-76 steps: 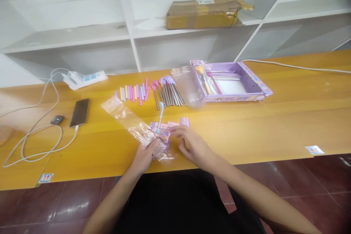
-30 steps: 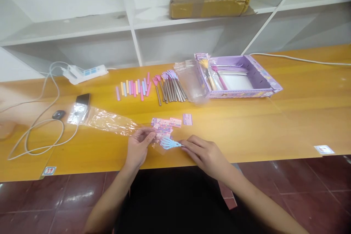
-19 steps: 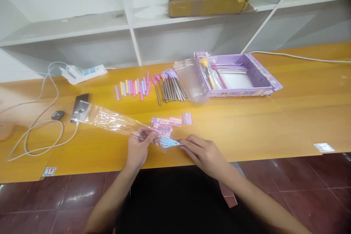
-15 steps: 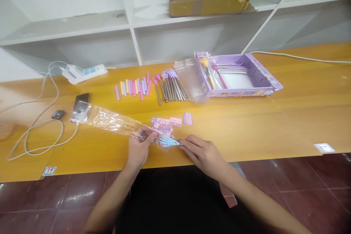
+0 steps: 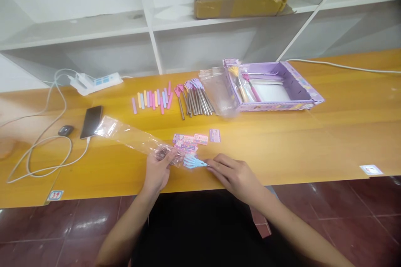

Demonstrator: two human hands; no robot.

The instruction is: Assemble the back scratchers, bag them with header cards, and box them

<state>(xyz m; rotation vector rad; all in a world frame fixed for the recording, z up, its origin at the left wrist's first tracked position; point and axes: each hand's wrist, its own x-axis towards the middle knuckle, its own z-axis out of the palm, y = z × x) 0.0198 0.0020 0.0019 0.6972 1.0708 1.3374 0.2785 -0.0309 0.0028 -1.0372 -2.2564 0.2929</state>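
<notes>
Fingers (image 5: 217, 166) of the right hand (image 5: 236, 177) were pinched on the thin stem of a stick (image 5: 207, 164) with a light-blue plastic claw (image 5: 192, 162), in front and left of the purple box (image 5: 269, 106). The left hand (image 5: 157, 172) gripped a clear, crinkled sleeve (image 5: 131, 135); whether the claw sat inside, I could not tell. The box held a bagged yellow-clawed stick (image 5: 234, 71) and a pink-clawed one (image 5: 253, 90). Left of it lay slim metal-stemmed sticks (image 5: 197, 104).

Your right hand (image 5: 236, 175) now holds the blue back scratcher (image 5: 194, 161), earlier upright at your left hand (image 5: 158, 171), its claw turned frame-left; your clear bag (image 5: 128, 135) has slid rightward, uncovering the phone (image 5: 92, 121) at left.
</notes>
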